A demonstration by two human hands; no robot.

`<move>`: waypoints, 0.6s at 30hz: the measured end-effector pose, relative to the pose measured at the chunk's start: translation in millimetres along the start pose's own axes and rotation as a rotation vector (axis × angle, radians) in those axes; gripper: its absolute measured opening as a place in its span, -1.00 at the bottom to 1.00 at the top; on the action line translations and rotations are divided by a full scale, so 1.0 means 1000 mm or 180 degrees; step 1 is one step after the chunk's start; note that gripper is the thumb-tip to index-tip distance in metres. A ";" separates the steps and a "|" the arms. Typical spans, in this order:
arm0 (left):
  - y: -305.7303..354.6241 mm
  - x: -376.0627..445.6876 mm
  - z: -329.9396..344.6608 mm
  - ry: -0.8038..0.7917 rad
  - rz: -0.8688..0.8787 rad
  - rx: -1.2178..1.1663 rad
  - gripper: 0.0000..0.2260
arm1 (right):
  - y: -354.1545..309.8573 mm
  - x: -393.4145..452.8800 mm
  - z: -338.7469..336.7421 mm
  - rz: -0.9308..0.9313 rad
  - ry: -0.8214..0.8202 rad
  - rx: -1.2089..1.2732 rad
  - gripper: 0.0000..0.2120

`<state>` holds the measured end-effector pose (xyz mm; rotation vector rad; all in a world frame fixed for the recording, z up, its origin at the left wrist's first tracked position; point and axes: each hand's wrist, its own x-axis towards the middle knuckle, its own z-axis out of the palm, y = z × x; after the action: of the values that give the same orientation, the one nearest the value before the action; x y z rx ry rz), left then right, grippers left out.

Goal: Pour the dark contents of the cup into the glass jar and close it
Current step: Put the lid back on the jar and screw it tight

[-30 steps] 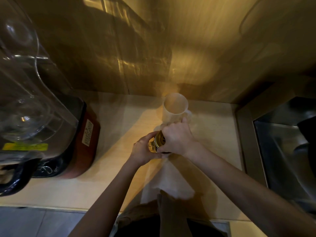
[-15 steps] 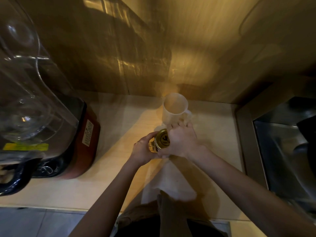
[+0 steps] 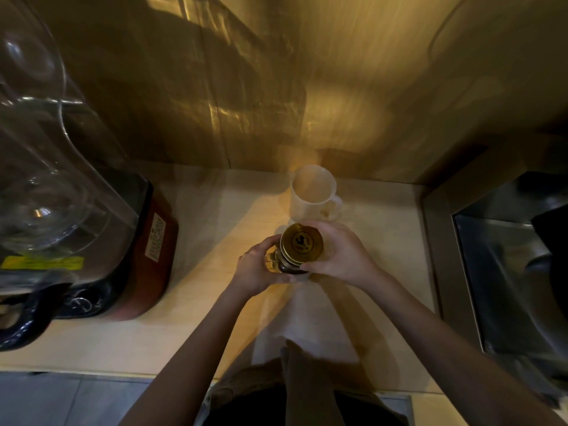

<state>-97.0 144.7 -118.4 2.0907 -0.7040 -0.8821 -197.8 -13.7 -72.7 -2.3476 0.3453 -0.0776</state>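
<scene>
A glass jar (image 3: 274, 262) with dark contents stands on the counter in the middle of the head view. My left hand (image 3: 256, 269) wraps its left side. A gold lid (image 3: 301, 242) with a dark emblem sits on top of the jar, and my right hand (image 3: 338, 252) grips it from the right with thumb and fingers around the rim. Just behind the jar stands a white cup (image 3: 313, 192) with its handle to the right; its inside looks pale.
A white paper towel (image 3: 310, 321) lies under and in front of the jar. A blender with a clear jug and dark red base (image 3: 150, 256) fills the left. A steel sink (image 3: 507, 281) lies at the right. The wooden wall is close behind the cup.
My right hand has rotated on the lid, from covering it from above to gripping its right side, so the gold top now shows fully. My left hand kept hold of the jar.
</scene>
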 end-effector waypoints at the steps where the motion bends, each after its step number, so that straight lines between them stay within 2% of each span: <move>1: -0.001 0.000 0.000 -0.0002 0.0013 0.0004 -0.21 | -0.001 0.001 -0.002 -0.0007 -0.0050 -0.0073 -0.29; 5: 0.000 0.000 0.001 -0.0014 0.0004 -0.0006 -0.19 | -0.004 0.006 0.001 0.0053 -0.0361 -0.0402 -0.24; 12: -0.001 -0.001 0.001 0.0019 -0.0007 -0.0022 -0.17 | -0.009 0.009 0.005 0.0255 -0.0451 -0.0946 -0.10; 15: 0.000 0.000 0.001 -0.0007 0.0007 0.0013 -0.19 | -0.015 0.009 0.011 0.0398 -0.0454 -0.1190 -0.17; 18: 0.000 0.000 0.002 -0.0029 0.0009 0.0020 -0.20 | -0.022 0.006 0.019 0.0557 -0.0143 -0.1416 -0.27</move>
<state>-98.7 144.4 -119.6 2.0918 -0.7151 -0.8894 -184.1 12.3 -71.0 -2.7376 0.5942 0.1513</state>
